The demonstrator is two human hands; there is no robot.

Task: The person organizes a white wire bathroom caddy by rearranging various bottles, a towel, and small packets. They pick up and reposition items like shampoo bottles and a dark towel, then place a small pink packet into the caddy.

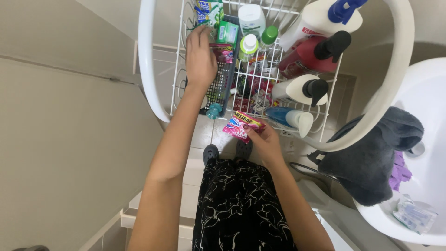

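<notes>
Looking down from my head camera, I stand in a tiled bathroom in front of a white wire rack [178, 69] with a thick white curved frame.

My left hand [200, 58] reaches up into the rack, palm down, fingers loosely spread and lying flat on small packets in a dark slotted basket [222, 88]. It grips nothing that I can see. Under its fingertips sit a green packet [227, 32] and a pink packet [223, 52].

My right hand [262, 139] is lower, just below the front edge of the rack. Its thumb and fingers are pinched shut on a pink sachet [241, 124], held flat and clear of the rack.

To the right of the basket, the rack holds a green-capped bottle [268, 36], a red bottle with a black pump [313, 56], a white bottle with a black pump [302, 89], and a blue bottle with a white cap [290, 117] lying on its side.

At the far right, a dark grey towel [371, 158] drapes over the rim of a white basin [427, 93]. Below me I see my black patterned skirt [241, 209] and my dark shoes [210, 153] on the floor tiles.
</notes>
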